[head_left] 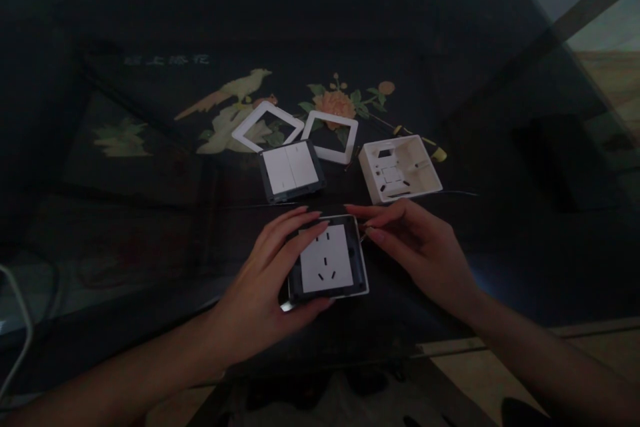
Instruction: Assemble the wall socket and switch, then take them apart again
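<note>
A wall socket [326, 260] with a white face and dark frame lies near the table's front edge, a white rim showing under it. My left hand [270, 273] is closed round its left side, fingers over the top and thumb along the lower edge. At the socket's upper right, my right hand [425, 247] pinches a small thin piece [365, 235], perhaps a screw; its kind is too small to tell. Just beyond the hands are a double switch [291, 168] with white rockers and an open white mounting box [400, 168].
Two white square frames, a left one [267, 125] and a right one [331, 137], lie behind the switch. A thin dark rod [459, 193] extends right of the box. The dark glossy table [150, 227] bears a bird and flower picture. A white cable [23, 320] hangs at the left.
</note>
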`<state>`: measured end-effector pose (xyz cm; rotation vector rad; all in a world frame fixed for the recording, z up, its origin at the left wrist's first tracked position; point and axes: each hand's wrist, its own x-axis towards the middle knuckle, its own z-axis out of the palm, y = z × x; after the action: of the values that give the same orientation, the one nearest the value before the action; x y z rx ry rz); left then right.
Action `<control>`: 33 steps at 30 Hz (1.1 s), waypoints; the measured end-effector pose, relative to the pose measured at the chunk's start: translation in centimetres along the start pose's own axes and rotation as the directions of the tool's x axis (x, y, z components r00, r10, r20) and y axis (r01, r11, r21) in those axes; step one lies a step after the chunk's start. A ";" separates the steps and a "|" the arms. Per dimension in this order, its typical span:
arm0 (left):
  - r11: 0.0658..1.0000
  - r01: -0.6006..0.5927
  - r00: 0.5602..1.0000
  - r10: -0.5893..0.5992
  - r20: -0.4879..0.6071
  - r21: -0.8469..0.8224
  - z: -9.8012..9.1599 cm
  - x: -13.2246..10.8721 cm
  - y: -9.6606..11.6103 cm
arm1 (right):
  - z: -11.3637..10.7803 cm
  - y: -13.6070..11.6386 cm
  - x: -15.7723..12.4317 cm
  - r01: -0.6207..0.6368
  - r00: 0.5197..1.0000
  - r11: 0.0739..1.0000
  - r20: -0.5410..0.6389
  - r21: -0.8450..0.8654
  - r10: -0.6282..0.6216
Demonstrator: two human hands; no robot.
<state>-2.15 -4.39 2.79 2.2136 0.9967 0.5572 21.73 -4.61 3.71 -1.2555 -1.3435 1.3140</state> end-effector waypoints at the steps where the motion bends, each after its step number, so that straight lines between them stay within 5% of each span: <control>1: 1.000 -0.002 1.000 0.002 0.000 -0.001 0.0 0.0 0.0 | 0.0 0.0 0.0 -0.001 1.000 1.000 0.000 0.000 0.001; 24: 1.000 -0.021 1.000 0.021 -0.007 0.013 0.3 0.1 -0.1 | 0.2 -0.2 -0.1 0.043 0.999 0.995 -0.007 -0.089 -0.044; 28: 1.000 -0.028 1.000 0.028 -0.004 0.012 0.4 0.1 -0.1 | 0.0 -0.3 -0.2 0.160 0.987 0.956 0.013 -0.245 -0.162; 33: 0.999 -0.027 1.000 0.027 -0.007 0.024 0.3 0.1 -0.2 | -0.2 -0.4 -0.2 0.414 0.908 0.799 0.134 -0.436 -0.397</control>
<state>-2.02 -4.35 2.40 2.2508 0.9840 0.5689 21.93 -4.71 4.18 -1.1483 -1.9008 0.7387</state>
